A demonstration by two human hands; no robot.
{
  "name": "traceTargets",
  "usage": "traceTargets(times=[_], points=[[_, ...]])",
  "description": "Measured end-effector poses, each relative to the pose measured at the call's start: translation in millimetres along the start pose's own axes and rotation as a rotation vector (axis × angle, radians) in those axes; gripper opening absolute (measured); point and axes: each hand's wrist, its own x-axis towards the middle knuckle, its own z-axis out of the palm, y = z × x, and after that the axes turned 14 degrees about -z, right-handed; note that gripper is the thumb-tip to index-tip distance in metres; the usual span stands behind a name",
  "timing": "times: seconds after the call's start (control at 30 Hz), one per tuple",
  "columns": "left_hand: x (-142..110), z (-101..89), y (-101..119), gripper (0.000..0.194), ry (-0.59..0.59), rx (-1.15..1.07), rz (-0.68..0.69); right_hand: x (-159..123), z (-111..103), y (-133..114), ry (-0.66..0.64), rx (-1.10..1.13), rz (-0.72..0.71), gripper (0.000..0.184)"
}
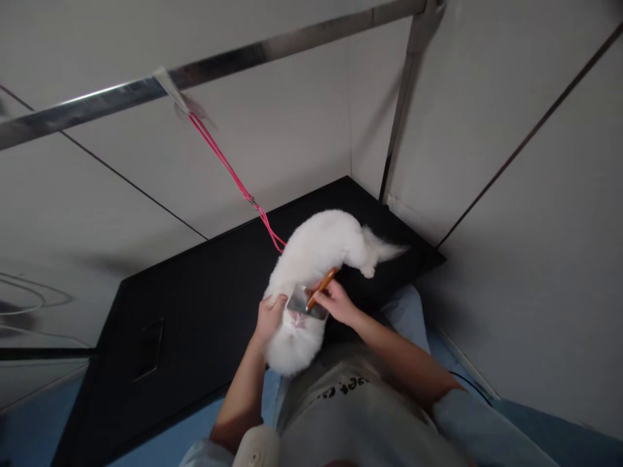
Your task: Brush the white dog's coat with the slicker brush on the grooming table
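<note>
A white furry animal [321,243] lies curved on a black table [204,305], its rounded head toward me and its fluffy tail to the far right; I cannot tell whether it is a cat or a dog. My left hand [269,318] grips it at the left side of the neck, thumb on top. In my right hand [335,301] is a slicker brush [324,285], held by its orange-brown wooden handle. The brush's metal back faces up, over the fur by the head and neck, and its bristles are hidden.
A metal bar [292,45] crosses above the table on an upright post [402,97]. From it hangs a pink leash [221,155], reaching down to the animal's back. A dark rectangular object [148,350] is at the table's left. Pale walls stand behind and right.
</note>
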Motion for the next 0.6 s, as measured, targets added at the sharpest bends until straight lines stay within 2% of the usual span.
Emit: traceTargets(times=[0.03,0.07,0.17,0.2,0.3,0.33,0.43,0.47,0.5,0.57,0.6], points=[[-0.5,0.1,-0.2,0.036,-0.007,0.005,0.009,2.2,-0.7,-1.0,-0.032,-0.003,0.012,0.023],[-0.9,0.2,-0.6,0.037,-0.007,0.005,0.017,4.8,-1.8,-2.2,-0.010,-0.022,0.020,0.023],[-1.4,0.2,-2.7,0.039,0.005,0.005,0.036,12.1,-5.5,-6.4,0.196,-0.090,-0.037,0.023],[-1.3,0.1,-3.8,0.039,0.002,0.006,0.047,13.7,-6.2,-7.7,0.180,-0.090,-0.065,0.023],[-0.5,-0.7,-7.3,0.039,-0.038,0.011,0.083,16.9,-6.2,-10.4,-0.089,-0.084,-0.065,0.019],[-0.4,-1.0,-8.3,0.039,-0.042,0.011,0.084,18.6,-6.2,-11.2,-0.102,-0.105,-0.052,0.018],[-0.8,-1.7,-8.6,0.041,-0.033,0.019,0.073,25.0,-7.1,-14.6,0.146,-0.170,-0.084,0.020],[-1.2,-1.8,-7.8,0.042,-0.036,0.024,0.076,26.8,-7.2,-15.9,0.159,-0.166,-0.100,0.020],[-1.6,-1.9,-6.6,0.042,-0.053,0.030,0.086,28.1,-7.1,-17.1,0.098,-0.151,-0.108,0.021],[-2.4,-2.0,-4.0,0.042,-0.090,0.035,0.110,29.8,-6.0,-18.7,-0.125,-0.121,-0.081,0.018],[-2.7,-2.1,-3.0,0.042,-0.102,0.032,0.113,30.6,-5.4,-19.2,-0.166,-0.132,-0.061,0.016]])
